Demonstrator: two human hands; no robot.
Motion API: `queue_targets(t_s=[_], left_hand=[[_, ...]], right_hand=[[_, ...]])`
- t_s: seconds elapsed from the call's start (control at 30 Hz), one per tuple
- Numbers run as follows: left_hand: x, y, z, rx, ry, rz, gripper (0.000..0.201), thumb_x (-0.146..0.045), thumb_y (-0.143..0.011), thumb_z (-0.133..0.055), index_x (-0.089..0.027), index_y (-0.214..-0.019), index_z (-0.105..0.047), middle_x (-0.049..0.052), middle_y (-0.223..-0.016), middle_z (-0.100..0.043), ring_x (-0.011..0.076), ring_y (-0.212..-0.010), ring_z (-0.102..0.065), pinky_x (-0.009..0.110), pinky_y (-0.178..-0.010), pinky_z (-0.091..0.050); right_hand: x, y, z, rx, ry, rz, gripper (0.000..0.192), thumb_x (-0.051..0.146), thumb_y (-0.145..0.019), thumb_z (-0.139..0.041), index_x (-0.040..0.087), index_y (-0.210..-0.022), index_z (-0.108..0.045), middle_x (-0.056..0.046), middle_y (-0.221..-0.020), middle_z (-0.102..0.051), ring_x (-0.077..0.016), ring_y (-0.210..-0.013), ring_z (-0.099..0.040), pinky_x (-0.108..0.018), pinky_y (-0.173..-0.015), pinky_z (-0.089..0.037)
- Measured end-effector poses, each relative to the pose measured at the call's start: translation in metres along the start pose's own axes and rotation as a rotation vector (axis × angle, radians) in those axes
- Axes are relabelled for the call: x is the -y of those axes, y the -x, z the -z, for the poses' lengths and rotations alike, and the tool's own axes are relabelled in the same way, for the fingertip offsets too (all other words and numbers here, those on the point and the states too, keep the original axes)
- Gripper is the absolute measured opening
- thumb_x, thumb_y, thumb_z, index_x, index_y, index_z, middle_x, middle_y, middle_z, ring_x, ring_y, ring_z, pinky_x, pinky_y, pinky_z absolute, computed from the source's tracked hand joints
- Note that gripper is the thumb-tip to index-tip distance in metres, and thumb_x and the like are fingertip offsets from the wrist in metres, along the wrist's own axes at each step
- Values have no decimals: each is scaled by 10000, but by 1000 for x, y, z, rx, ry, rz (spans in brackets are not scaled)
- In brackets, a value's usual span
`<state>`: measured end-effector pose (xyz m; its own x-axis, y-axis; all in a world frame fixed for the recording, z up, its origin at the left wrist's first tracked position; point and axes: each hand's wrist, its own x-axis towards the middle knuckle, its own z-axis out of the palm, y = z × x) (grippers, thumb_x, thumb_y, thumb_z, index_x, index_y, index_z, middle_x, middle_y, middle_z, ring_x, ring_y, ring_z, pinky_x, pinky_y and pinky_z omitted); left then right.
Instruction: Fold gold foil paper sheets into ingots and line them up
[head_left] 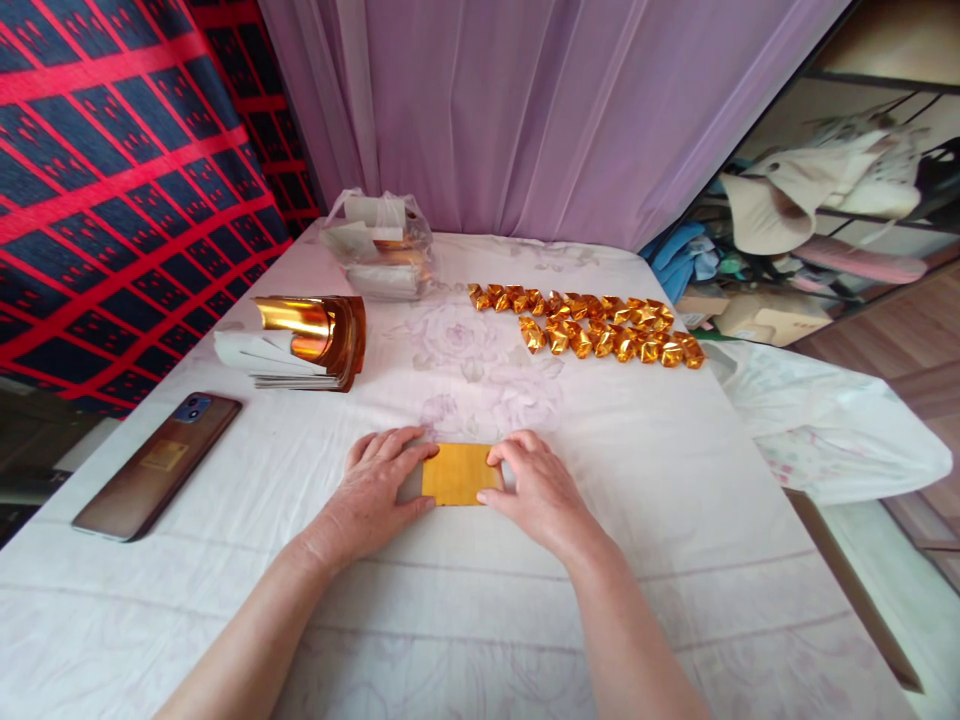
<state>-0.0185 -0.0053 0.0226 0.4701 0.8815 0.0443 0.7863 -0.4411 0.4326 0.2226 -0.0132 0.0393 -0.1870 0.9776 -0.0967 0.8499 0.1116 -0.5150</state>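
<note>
A small gold sheet [456, 474] lies flat on the pale flowered tablecloth [465, 600], held at both ends by a pair of bare hands. The left hand [381, 490] grips its left end, the thumb tip at the near corner and the forefinger tip at the far one, so these two digits stand apart by about the sheet's depth; the other fingers are bent and bunched beyond the forefinger. The right hand [538, 488] mirrors it at the right end, thumb on the near part and forefinger hooked over the far corner, with its remaining fingers curled loosely. A greyish patch shows inside each thumb-and-finger gap, though whether it is paper or shadow is hard to tell. Beyond the sheet and to its left sits a stack of curled gold-and-white sheets [351, 340], and past that a clear plastic bag [379, 250] with more paper inside. Well to the left of the sheet a brown phone [159, 465] rests with its camera side up. Beyond the sheet and to its right, shiny folded gold pieces form a far row [571, 305] and a near row [602, 340].
</note>
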Motion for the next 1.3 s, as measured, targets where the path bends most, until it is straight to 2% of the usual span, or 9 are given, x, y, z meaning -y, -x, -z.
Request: queue_targets(t_s=[0.5,0.63,0.7,0.83,0.93,1.0,1.07,1.17,1.3], left_hand=[[3,0,8,59,35,-14,569,-231,-762,-648,-315,-1317,-557,50,-1453,-482,291,-1318,-434,511,-1114,-296],[3,-1,7,61,23,-9,574,-232,-756,-649,-311,-1318,-556,55,-1458,-479,290,-1325,-431,512,-1114,-291],[3,-2,6,49,17,-12,570,-228,-752,-644,-306,-1311,-559,62,-1453,-481,289,-1326,-429,517,-1115,-284],[4,-3,4,47,8,-18,561,-238,-755,-638,-293,-1308,-559,77,-1457,-472,291,-1339,-417,522,-1114,-281],[6,-4,3,50,-1,-16,557,-250,-761,-642,-306,-1309,-559,71,-1454,-478,289,-1343,-418,524,-1116,-277],[8,-5,3,56,-3,-21,548,-265,-776,-639,-315,-1316,-555,63,-1451,-483,286,-1343,-421,523,-1118,-272],[10,-6,2,67,-3,-24,546,-288,-789,-640,-316,-1327,-550,60,-1454,-481,287,-1343,-422,517,-1120,-270],[12,-8,1,87,-11,-15,558,-299,-782,-651,-319,-1331,-554,60,-1470,-467,290,-1353,-413,507,-1128,-260],[12,-10,0,96,-36,6,550,-312,-788,-640,-319,-1332,-556,66,-1489,-449,286,-1374,-395,504,-1137,-247]], right_hand=[[-15,2,3,26,-114,86,347,32,-698,-686,241,-973,-652,-28,-1099,-589,-181,-1036,-594,-342,-935,-450],[-24,-5,1,-22,-255,60,157,118,-796,-597,225,-885,-669,-19,-1015,-653,-154,-917,-631,-293,-830,-480],[-28,-10,-2,-84,-334,2,112,215,-845,-561,223,-864,-671,-16,-940,-690,-159,-849,-643,-281,-750,-488],[-24,-12,-10,-325,-374,-67,152,292,-857,-529,211,-851,-658,-39,-862,-703,-177,-769,-638,-287,-673,-489],[-5,2,-18,-527,-278,43,205,266,-906,-464,214,-931,-661,-72,-958,-705,-193,-882,-640,-312,-755,-503],[12,16,-25,-489,-158,217,240,238,-935,-449,223,-1018,-673,-74,-1042,-706,-200,-1015,-616,-341,-910,-475],[27,29,-35,-321,-24,344,264,236,-953,-476,226,-1145,-656,-64,-1175,-686,-213,-1125,-568,-369,-992,-430],[39,42,-49,-209,131,311,327,290,-940,-556,227,-1254,-619,-70,-1298,-635,-252,-1230,-501,-415,-1003,-414],[37,48,-55,-161,235,254,379,347,-961,-540,241,-1322,-586,-83,-1392,-569,-258,-1279,-467,-427,-1012,-399]])
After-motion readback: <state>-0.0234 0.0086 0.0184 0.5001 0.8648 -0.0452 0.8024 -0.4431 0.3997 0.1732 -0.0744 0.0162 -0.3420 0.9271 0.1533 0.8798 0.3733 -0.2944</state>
